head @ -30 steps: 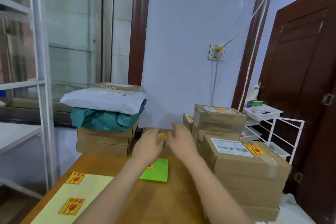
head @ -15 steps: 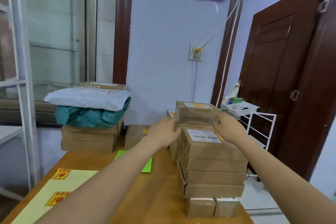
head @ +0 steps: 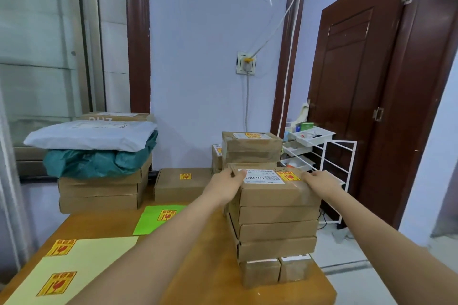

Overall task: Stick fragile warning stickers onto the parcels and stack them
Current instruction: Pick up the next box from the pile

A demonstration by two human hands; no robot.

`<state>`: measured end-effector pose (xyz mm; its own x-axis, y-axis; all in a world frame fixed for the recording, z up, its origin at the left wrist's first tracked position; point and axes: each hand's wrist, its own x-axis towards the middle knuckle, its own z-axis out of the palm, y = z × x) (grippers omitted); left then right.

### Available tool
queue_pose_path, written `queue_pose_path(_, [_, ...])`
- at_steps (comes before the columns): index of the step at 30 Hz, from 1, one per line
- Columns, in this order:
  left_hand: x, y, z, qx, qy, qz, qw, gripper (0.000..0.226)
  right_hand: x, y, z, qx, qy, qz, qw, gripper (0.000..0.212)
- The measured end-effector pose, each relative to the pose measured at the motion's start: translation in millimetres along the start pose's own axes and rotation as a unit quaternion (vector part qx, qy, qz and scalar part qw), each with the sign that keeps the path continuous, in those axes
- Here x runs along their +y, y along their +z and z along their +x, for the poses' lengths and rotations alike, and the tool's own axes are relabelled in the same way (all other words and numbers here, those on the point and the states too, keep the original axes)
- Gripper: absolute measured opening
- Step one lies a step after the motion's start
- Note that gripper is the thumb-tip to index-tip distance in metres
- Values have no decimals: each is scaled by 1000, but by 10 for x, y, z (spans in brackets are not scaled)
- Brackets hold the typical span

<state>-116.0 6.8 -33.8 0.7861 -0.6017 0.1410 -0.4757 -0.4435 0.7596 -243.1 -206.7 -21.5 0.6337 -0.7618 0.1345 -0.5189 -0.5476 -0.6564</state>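
Note:
A stack of brown cardboard parcels (head: 275,228) stands at the table's right edge. Its top parcel (head: 270,192) carries a white address label and a yellow-red fragile sticker (head: 288,176). My left hand (head: 226,184) grips the top parcel's left edge, thumb on top. My right hand (head: 319,181) holds its right top corner. A flat stickered parcel (head: 183,184) lies behind my left hand. A green backing sheet (head: 151,220) holds one sticker, and a pale yellow sheet (head: 81,265) holds two.
A second stack of stickered parcels (head: 251,147) stands against the wall behind the near one. At the left, boxes (head: 99,193) bear a teal bag and a grey mailer. A white wire rack (head: 322,156) and a dark door stand right of the wooden table (head: 203,267).
Both hands left the flat parcel in the middle and moved right to the near stack. They now hold the sides of its top parcel. The view has swung to the right.

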Motion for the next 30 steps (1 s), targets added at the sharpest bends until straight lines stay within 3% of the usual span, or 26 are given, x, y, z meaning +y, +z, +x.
queue_pose_path(5, [45, 39, -37, 14, -8, -116, 993, 59, -47, 1, -95, 25, -3, 80, 996, 61])
queue_pose_path(9, [153, -34, -69, 34, 13, -243, 969, 48, -195, -68, -70, 43, -6, 140, 989, 47])
queue_pose_path(15, [171, -264, -25, 52, 44, -320, 945, 51, -443, -124, -77, 32, -48, 252, 966, 39])
queue_pose_path(20, [104, -595, -17, 76, -6, -388, 918, 45, -747, -22, -95, 8, -98, 295, 950, 37])
queue_pose_path(24, [-36, -817, -5, 102, -37, -414, 904, 46, -1008, 164, -222, -11, -158, 334, 929, 14])
queue_pose_path(27, [-190, -933, -5, 124, -57, -420, 897, 43, -1166, 343, -277, -37, -180, 340, 922, 18])
queue_pose_path(30, [-379, -1006, 1, 149, -79, -420, 892, 40, -1273, 550, -276, -51, -177, 342, 921, 39])
